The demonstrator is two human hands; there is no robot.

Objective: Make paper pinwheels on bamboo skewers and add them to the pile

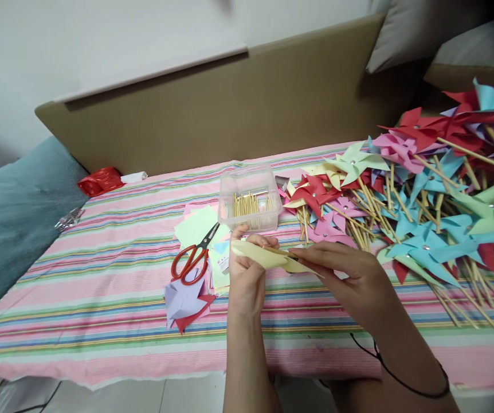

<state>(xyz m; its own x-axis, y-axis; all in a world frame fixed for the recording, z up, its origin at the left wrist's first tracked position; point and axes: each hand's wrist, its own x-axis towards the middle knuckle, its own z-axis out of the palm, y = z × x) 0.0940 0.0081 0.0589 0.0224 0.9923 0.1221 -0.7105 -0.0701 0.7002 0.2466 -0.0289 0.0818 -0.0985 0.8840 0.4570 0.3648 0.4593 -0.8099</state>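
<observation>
A pale yellow paper pinwheel (262, 254) is held between my two hands, seen nearly edge-on. My left hand (249, 269) is closed on its left side, thumb in front and fingers behind. On the other side my right hand (341, 272) pinches at the pinwheel near a thin stick, partly hidden by the fingers. Just beyond my hands stands a clear plastic box (250, 221) with several short wooden sticks (249, 203) in it. Red-handled scissors (195, 255) lie left of my left hand, on sheets of coloured paper (199, 223).
Many finished pinwheels (427, 246) in several colours are heaped at the right. Lilac and red cut paper (184, 301) lies below the scissors. A red plastic bag (100, 181) and a small metal bundle (69, 219) sit far left on the striped cloth (101, 275).
</observation>
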